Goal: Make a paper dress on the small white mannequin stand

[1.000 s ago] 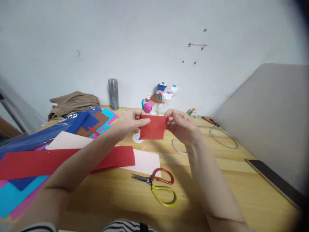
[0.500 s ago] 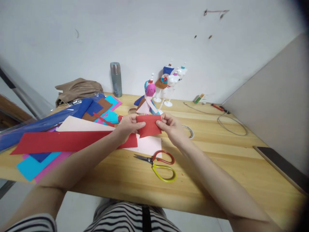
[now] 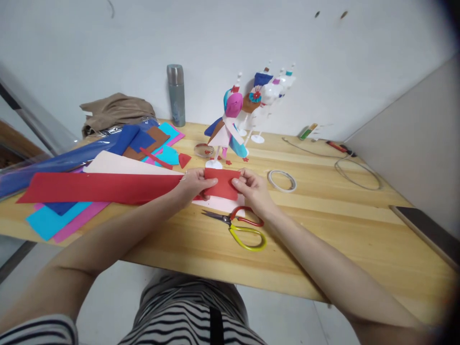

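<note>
From where I stand: small red rectangular piece of thin, fabric-like sheet (image 3: 225,186) held up above the pale wooden table (image 3: 323,230), between 2 hands. Left hand (image 3: 194,185) pinches its left side, thumb on top; right hand (image 3: 254,189) pinches its right side likewise. Piece looks whole where visible; no shape cut into it yet. Metal scissors with red and yellow handles (image 3: 227,220) lie just nearer the person, untouched. Long flat red strip (image 3: 104,187) lies to the left. Done, by appearance: nearest white stemmed stand (image 3: 213,164) wears magenta, pale pink, brown and blue pieces (image 3: 220,137). White-topped stands (image 3: 269,92) behind carry less colour; I judge those less finished. They overlap, so count uncertain.
</note>
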Demonstrator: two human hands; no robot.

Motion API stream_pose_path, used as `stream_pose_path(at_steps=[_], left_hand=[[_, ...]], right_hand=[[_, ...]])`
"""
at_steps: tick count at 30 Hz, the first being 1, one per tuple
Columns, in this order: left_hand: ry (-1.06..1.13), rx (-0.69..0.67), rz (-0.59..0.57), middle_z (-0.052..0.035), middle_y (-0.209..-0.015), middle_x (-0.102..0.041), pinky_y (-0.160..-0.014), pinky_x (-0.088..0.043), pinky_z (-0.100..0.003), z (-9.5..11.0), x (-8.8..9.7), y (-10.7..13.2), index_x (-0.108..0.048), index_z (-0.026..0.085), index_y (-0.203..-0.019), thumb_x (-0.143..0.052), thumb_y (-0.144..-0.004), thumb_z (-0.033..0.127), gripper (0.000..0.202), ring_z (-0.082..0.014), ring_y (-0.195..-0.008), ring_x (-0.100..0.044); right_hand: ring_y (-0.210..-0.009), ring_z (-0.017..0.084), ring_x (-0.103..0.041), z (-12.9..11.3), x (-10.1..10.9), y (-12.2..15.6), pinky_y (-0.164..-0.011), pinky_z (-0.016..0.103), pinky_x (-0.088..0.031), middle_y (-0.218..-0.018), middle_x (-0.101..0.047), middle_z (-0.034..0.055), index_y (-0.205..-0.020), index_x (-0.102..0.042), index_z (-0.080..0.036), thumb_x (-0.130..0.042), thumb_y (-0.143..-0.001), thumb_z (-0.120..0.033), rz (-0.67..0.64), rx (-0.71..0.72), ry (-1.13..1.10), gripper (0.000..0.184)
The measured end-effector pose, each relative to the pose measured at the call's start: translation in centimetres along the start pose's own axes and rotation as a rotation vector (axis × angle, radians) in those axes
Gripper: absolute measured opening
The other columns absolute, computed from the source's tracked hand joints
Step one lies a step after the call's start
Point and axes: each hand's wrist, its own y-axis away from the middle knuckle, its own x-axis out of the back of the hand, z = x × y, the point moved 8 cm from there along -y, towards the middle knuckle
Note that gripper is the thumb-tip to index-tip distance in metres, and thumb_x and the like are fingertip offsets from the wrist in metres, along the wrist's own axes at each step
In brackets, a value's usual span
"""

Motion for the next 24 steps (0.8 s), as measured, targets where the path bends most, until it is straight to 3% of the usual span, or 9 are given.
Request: stream_pose_path(at_steps=[3, 6, 9, 11, 15, 18, 20, 22, 24], left_hand=[[-0.017, -0.017, -0.007, -0.0007, -0.052, -0.063, -0.037, -0.042, -0.019, -0.2, 0.3, -0.1, -0.069, 0.009, -0.080, -0.082, -0.076, 0.024, 0.019, -0.0080, -0.036, -0.051], [-0.007, -0.026, 0.004, 0.0001, -0.050, -0.060, -0.041, -0.048, -0.020, -0.1, 0.2, 0.2, -0.067, 0.010, -0.073, -0.077, -0.082, 0.026, 0.021, -0.0078, -0.038, -0.052], [0.037, -0.015, 0.009, -0.0019, -0.059, -0.065, -0.046, -0.052, -0.021, 0.1, -0.2, 0.7, -0.070, 0.010, -0.082, -0.070, -0.089, 0.025, 0.016, -0.0095, -0.046, -0.058], [0.066, -0.008, 0.017, -0.0026, -0.063, -0.068, -0.047, -0.053, -0.021, 0.2, -0.4, 0.9, -0.071, 0.010, -0.087, -0.067, -0.090, 0.022, 0.013, -0.0103, -0.048, -0.061], [0.038, -0.095, 0.056, 0.0001, -0.056, -0.065, -0.045, -0.050, -0.020, 1.1, -0.1, 1.0, -0.070, 0.011, -0.081, -0.065, -0.090, 0.018, 0.013, -0.0091, -0.044, -0.057], [0.003, -0.178, 0.092, 0.0036, -0.047, -0.058, -0.042, -0.045, -0.017, 2.1, 0.2, 1.1, -0.065, 0.011, -0.071, -0.069, -0.087, 0.015, 0.017, -0.0065, -0.038, -0.050], [0.012, -0.158, 0.081, 0.0047, -0.045, -0.056, -0.043, -0.046, -0.017, 2.1, 0.0, 1.3, -0.066, 0.011, -0.072, -0.071, -0.085, 0.012, 0.014, -0.0064, -0.038, -0.050], [0.044, -0.107, 0.052, 0.0026, -0.049, -0.061, -0.046, -0.051, -0.020, 1.7, -0.2, 1.3, -0.068, 0.010, -0.079, -0.070, -0.084, 0.010, 0.005, -0.0084, -0.041, -0.055], [0.102, -0.075, 0.038, -0.0017, -0.058, -0.068, -0.049, -0.055, -0.023, 1.4, -0.4, 1.2, -0.069, 0.008, -0.084, -0.068, -0.085, 0.009, 0.002, -0.0108, -0.046, -0.061]], right_hand=[[-0.052, 0.010, -0.047, 0.2, -0.2, 0.4, -0.052, 0.025, -0.040, -0.058, -0.054, -0.0068, -0.069, -0.051, -0.023, -0.087, -0.063, -0.049, -0.015, 0.006, -0.008, 0.044], [-0.054, 0.010, -0.048, 0.0, -0.4, 0.6, -0.053, 0.024, -0.041, -0.060, -0.057, -0.0060, -0.071, -0.056, -0.022, -0.086, -0.065, -0.046, -0.015, 0.040, -0.014, 0.039], [-0.066, 0.013, -0.060, -0.5, -1.1, 1.0, -0.062, 0.027, -0.050, -0.077, -0.068, -0.0017, -0.090, -0.067, -0.023, -0.087, -0.065, -0.043, -0.061, 0.065, -0.026, 0.038], [-0.065, 0.013, -0.061, -0.8, -1.5, 1.2, -0.059, 0.027, -0.051, -0.082, -0.070, -0.0004, -0.099, -0.070, -0.023, -0.087, -0.065, -0.040, -0.080, 0.072, -0.015, 0.043], [-0.045, 0.008, -0.048, -1.0, -1.0, 1.3, -0.044, 0.023, -0.037, -0.066, -0.064, -0.0033, -0.081, -0.066, -0.021, -0.084, -0.068, -0.042, -0.026, 0.093, 0.022, 0.031], [-0.041, 0.008, -0.046, -0.9, -0.6, 1.2, -0.042, 0.022, -0.033, -0.056, -0.058, -0.0055, -0.076, -0.061, -0.021, -0.082, -0.070, -0.045, 0.006, 0.105, 0.021, 0.032], [-0.040, 0.008, -0.046, -0.8, -0.4, 1.1, -0.042, 0.022, -0.033, -0.054, -0.057, -0.0062, -0.077, -0.060, -0.021, -0.082, -0.071, -0.046, 0.015, 0.109, 0.021, 0.033], [-0.041, 0.008, -0.047, -0.6, -0.1, 1.1, -0.044, 0.023, -0.036, -0.057, -0.057, -0.0060, -0.084, -0.062, -0.022, -0.080, -0.074, -0.048, 0.020, 0.112, 0.015, 0.034], [-0.051, 0.011, -0.055, -1.1, 0.2, 1.2, -0.051, 0.027, -0.046, -0.073, -0.065, -0.0024, -0.103, -0.062, -0.024, -0.076, -0.078, -0.052, 0.019, 0.187, 0.039, 0.040]])
